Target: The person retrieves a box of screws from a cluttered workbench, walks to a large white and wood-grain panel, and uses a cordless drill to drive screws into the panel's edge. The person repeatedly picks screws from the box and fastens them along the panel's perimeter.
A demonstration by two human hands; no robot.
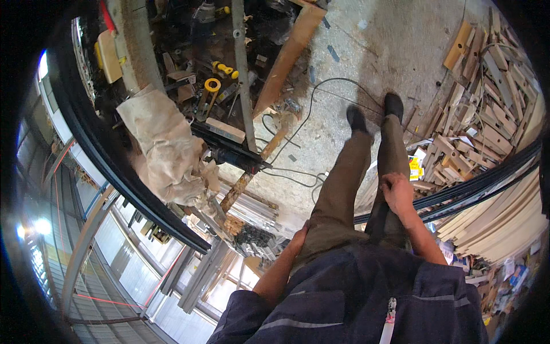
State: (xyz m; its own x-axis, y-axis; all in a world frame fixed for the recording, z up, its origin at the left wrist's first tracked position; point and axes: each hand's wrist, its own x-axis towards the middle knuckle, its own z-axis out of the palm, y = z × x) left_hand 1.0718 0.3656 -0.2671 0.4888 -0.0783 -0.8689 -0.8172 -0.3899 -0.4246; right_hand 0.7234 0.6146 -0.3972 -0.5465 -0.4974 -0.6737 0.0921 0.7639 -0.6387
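Observation:
My right hand (pixel 396 194) hangs over my right trouser leg (pixel 388 150) with its fingers curled in. Whether anything is inside those fingers is hidden. Down at the side of my left thigh is my left hand (pixel 298 237), close against the brown trousers (pixel 333 202); its fingers are mostly out of sight. To the left of my legs, a black power tool (pixel 236 159) with a cable lies beside a crumpled beige cloth (pixel 166 146). Neither hand touches the tool or the cloth.
Scrap wood pieces (pixel 487 117) are heaped on the right. A black cable (pixel 312 109) loops across the concrete floor (pixel 344 63) near my shoes. A tape roll (pixel 212 85) with a yellow rim and a yellow-handled tool (pixel 225 70) lie among clutter at the upper left.

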